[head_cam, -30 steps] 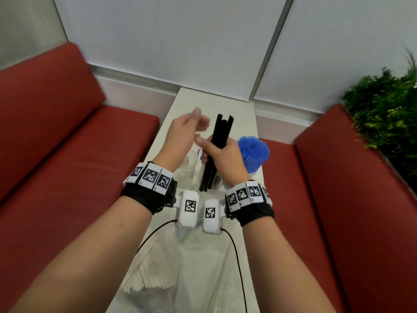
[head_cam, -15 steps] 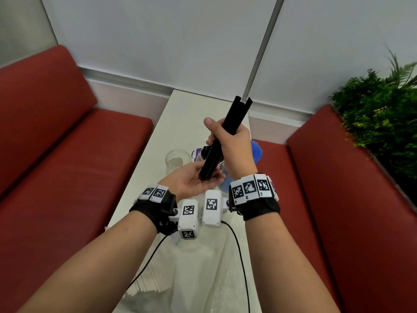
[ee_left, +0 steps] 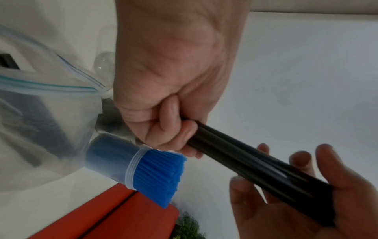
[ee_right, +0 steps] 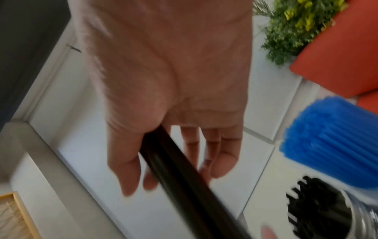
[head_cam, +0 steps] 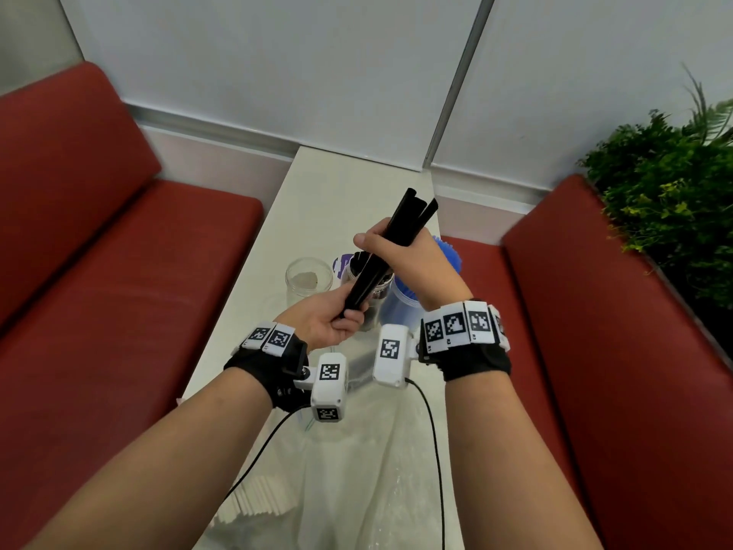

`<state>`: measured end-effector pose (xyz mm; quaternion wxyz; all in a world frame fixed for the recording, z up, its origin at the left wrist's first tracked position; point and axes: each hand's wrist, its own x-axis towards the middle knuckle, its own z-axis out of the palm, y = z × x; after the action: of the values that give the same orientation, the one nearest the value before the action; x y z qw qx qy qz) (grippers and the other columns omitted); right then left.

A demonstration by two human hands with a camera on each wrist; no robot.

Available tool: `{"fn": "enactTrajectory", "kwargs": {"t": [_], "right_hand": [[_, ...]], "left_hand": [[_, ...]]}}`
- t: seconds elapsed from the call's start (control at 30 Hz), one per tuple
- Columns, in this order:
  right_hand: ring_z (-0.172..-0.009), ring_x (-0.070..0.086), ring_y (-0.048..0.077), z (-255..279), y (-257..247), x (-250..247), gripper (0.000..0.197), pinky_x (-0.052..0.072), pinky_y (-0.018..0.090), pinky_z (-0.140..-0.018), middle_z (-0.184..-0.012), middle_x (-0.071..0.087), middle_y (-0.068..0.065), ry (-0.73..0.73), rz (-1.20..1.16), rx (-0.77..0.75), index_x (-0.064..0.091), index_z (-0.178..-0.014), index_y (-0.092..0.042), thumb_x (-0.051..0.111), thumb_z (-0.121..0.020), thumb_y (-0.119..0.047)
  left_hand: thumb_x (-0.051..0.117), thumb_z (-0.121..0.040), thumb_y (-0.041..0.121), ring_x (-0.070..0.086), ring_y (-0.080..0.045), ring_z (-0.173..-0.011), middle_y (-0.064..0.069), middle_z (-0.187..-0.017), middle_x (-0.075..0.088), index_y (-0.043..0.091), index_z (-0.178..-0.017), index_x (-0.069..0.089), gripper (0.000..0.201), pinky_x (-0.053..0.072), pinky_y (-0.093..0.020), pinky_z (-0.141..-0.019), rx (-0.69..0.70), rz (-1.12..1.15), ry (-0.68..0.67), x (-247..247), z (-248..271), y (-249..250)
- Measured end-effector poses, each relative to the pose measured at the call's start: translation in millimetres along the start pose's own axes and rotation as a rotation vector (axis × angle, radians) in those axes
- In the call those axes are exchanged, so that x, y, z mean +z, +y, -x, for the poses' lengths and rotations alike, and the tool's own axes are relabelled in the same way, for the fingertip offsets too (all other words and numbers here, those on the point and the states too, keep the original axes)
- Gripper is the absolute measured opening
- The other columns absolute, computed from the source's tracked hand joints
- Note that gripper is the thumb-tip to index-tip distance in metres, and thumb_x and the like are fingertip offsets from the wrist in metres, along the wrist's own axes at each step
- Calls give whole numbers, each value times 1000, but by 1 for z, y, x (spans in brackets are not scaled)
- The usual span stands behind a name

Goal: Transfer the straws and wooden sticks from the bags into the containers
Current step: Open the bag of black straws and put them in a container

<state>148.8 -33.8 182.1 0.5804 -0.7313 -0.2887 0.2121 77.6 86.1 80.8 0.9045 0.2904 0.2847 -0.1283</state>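
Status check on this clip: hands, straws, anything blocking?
Right hand grips black straws mid-bundle. Left hand cups their lower ends. Jar of black straws directly below; blue straw jar beside it. Nothing blocking.

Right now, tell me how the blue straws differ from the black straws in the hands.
The blue straws stand packed in a clear container on the table; the black straws are held in the air, tilted. The blue ones are a dense, many-straw bunch; the black ones are only a few and look thicker. No hand touches the blue; the right hand grips the black and the left hand cups their lower ends.

Empty jar left of straw-filled containers.
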Motion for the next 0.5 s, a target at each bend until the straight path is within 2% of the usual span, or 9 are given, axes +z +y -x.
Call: {"fn": "enactTrajectory", "kwargs": {"t": [0.1,0.2,0.33,0.43,0.5], "right_hand": [[-60,57,13,-6,2,-14,14,43,20,-49,-71,67,4,-150,161,73,71,-90,-3,75,-88,-16],[-54,59,18,-16,7,-22,5,46,21,-45,-73,70,9,-235,166,129,73,-89,-5,72,-89,-10],[-55,63,22,-40,22,-32,13,52,25,-47,-72,72,11,-98,136,144,71,-93,4,72,-87,-7],[-53,62,21,-59,35,-39,8,50,25,-45,-68,69,11,-17,81,155,70,-90,1,72,-86,-6],[-51,62,20,-70,42,-40,8,49,24,-43,-67,69,11,-9,69,173,69,-90,0,72,-86,-6]], "left_hand": [[44,-103,34,31,-3,-34,1,-57,50,13,-83,49,29,15,-12,-29,91,-74,28,-9,-11,-1],[41,-104,31,38,-6,-38,-1,-56,54,12,-90,51,26,21,-13,-30,134,-88,77,-19,-21,-2],[40,-104,32,49,-15,-48,-8,-66,58,7,-88,56,34,37,-21,-42,199,-324,351,-46,-32,-3],[39,-98,18,50,-20,-50,-10,-68,56,5,-91,57,24,38,-23,-47,235,-533,564,-69,-38,-5],[38,-96,12,50,-22,-48,-11,-66,56,4,-84,58,24,40,-23,-46,228,-669,668,-81,-43,-7]]}}
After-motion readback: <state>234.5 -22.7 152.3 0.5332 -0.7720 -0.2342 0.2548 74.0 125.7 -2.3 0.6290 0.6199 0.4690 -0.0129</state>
